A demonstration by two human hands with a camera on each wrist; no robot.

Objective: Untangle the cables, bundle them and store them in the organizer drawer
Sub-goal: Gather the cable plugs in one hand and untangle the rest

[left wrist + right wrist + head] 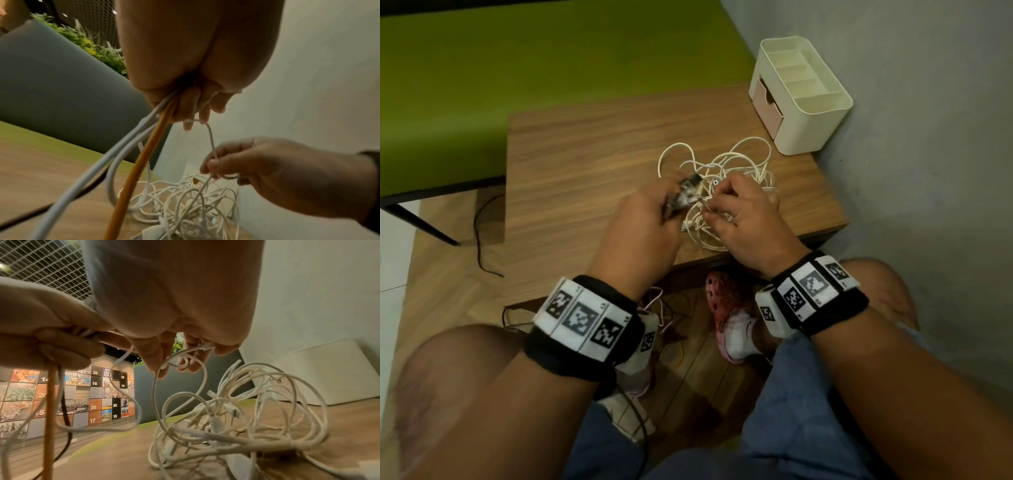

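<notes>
Both hands [640, 219] [743, 212] grip tangled cables [739, 164]; organizer [804, 123] compartments, drawer [765, 102] contents unseen.

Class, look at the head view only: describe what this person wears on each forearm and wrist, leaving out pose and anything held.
Both forearms are bare, with no sleeves. Each wrist carries a black band faced with white blocks printed with black square-pattern markers, plus a small white box on the inner side. A dark cable trails from the left band.

Wooden table [585, 154]; green surface [517, 68] behind; pink clog [726, 308] underneath.
</notes>
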